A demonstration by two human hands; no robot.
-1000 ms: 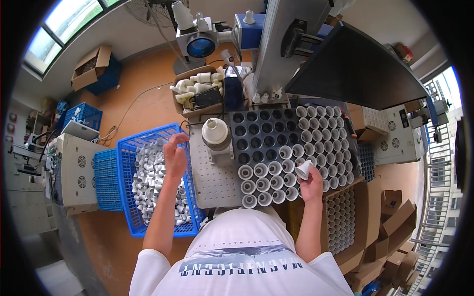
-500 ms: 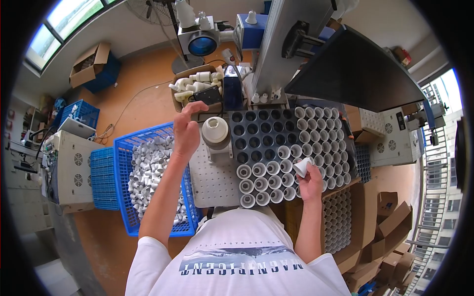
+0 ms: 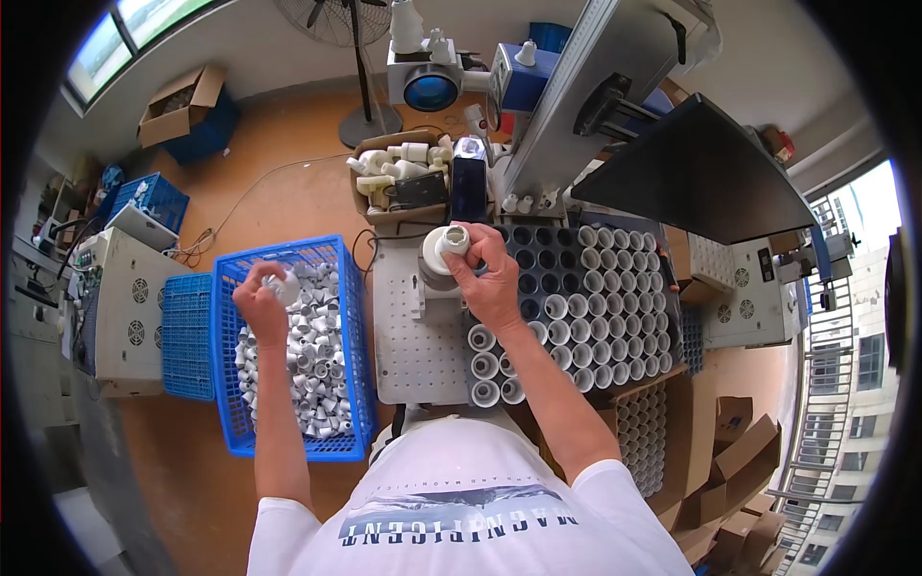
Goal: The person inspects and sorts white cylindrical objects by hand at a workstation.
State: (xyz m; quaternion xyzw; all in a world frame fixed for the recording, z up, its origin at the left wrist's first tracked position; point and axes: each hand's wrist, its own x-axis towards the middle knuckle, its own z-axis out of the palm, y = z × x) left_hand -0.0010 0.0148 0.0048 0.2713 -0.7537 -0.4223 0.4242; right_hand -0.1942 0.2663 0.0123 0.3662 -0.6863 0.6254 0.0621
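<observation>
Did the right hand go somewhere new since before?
Yes! The right hand moved left. It was over the black tray, and now it's at the round holder on the metal plate.

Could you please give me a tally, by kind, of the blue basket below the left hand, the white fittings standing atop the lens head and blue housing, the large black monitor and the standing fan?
Blue basket: 1
White fittings atop lens head and blue housing: 3
Black monitor: 1
Standing fan: 1
Total: 6

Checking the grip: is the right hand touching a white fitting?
Touching. The head view shows the right hand with its thumb against the white fitting.
</observation>
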